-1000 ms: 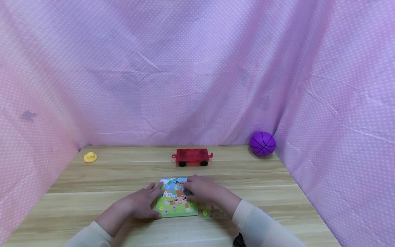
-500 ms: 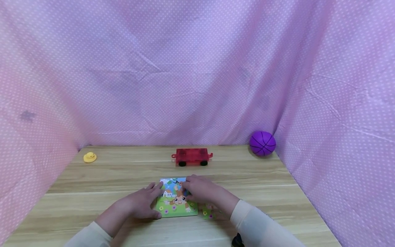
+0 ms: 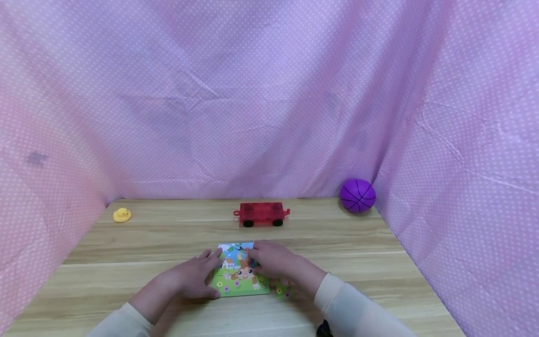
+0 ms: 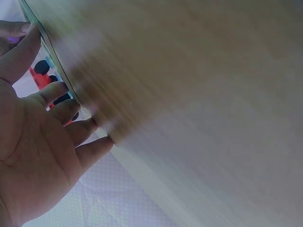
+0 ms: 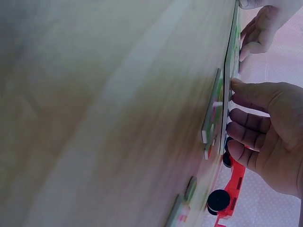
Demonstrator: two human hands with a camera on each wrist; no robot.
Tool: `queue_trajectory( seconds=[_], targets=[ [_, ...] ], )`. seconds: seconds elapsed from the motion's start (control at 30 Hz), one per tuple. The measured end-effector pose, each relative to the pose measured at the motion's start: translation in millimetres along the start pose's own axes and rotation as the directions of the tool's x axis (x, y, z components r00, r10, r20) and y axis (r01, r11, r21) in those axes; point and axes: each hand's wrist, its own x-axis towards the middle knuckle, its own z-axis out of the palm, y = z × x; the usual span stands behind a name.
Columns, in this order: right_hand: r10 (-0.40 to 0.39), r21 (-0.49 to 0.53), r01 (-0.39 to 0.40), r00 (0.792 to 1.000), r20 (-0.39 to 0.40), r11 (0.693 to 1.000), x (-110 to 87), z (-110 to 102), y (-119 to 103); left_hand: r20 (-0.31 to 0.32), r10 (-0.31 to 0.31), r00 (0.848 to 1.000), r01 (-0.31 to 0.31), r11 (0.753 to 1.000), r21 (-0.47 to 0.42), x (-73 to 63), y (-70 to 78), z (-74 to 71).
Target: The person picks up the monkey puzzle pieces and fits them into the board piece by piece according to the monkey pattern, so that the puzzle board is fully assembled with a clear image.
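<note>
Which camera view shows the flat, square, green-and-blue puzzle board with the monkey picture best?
The head view: it looks down on the printed face of the puzzle board, though the left hand and right hand cover parts. The left wrist view catches only a thin edge; the right wrist view shows it almost edge-on.

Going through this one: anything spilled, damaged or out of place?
Nothing looks spilled. A grey blotch on the pink curtain, at left, interrupts its dots, perhaps a stain. A black object near the right sleeve is too cut off to identify. The puzzle board lies flat.
</note>
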Motion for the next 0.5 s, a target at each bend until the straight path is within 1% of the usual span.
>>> queue_trajectory(
  seconds=[0.13,0.23,0.37,0.5],
  targets=[
    [-0.031,-0.04,0.03,0.999,-0.017,0.999,-2.7,-1,1,-0.005,0.008,1.0,-0.008,1.0,-0.004,-1.0,1.9,-1.0],
    [-0.057,-0.039,0.057,0.998,-0.019,0.998,-7.2,-3,1,-0.01,0.012,1.0,-0.012,1.0,-0.003,-2.1,2.4,-1.3],
    [-0.061,0.037,0.062,0.998,-0.007,0.997,-16.9,-10,6,-0.015,0.016,1.0,-0.016,1.0,-0.003,-3.0,2.9,-1.9],
    [-0.012,0.113,0.012,1.0,0.006,0.994,-28.2,-15,13,-0.015,0.02,1.0,-0.02,1.0,-0.002,-3.6,3.1,-2.1]
  ],
)
